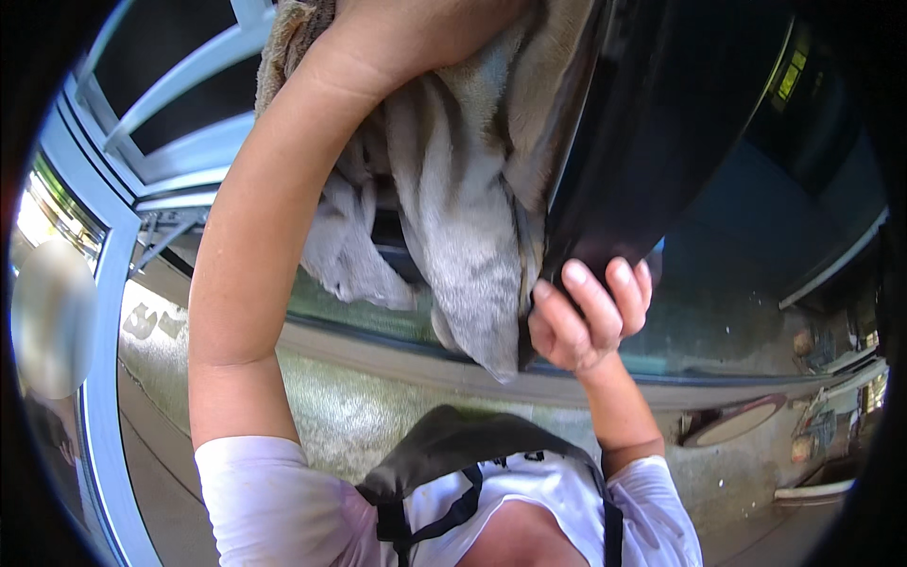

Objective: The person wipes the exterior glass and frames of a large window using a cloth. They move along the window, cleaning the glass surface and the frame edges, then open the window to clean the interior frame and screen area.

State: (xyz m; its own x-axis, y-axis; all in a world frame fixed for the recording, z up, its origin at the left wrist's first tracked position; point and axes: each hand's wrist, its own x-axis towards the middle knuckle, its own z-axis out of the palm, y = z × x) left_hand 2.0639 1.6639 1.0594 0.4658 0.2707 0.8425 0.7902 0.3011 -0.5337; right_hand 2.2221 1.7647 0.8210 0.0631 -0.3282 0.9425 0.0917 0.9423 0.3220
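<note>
At the top edge of the view, my left hand (432, 32) holds a bunched grey-beige plush towel (471, 262); its fingers are cut off by the frame. Folds of the towel hang below the wrist, their lower tip close to my right hand. To the right of the towel runs a glossy dark panel (638, 142), seemingly glass, with reflections in it. My right hand (592, 312) has its fingers curled at the panel's lower end, near the towel's edge. How far the fingers reach behind the panel is hidden.
A pale blue metal frame (117, 248) with curved bars stands on the left. Beyond it, a blurred shape (53, 319) and part of a person show. A pale ledge (425, 361) crosses before my body. The floor (333, 404) looks wet. A round-edged object (737, 419) lies at right.
</note>
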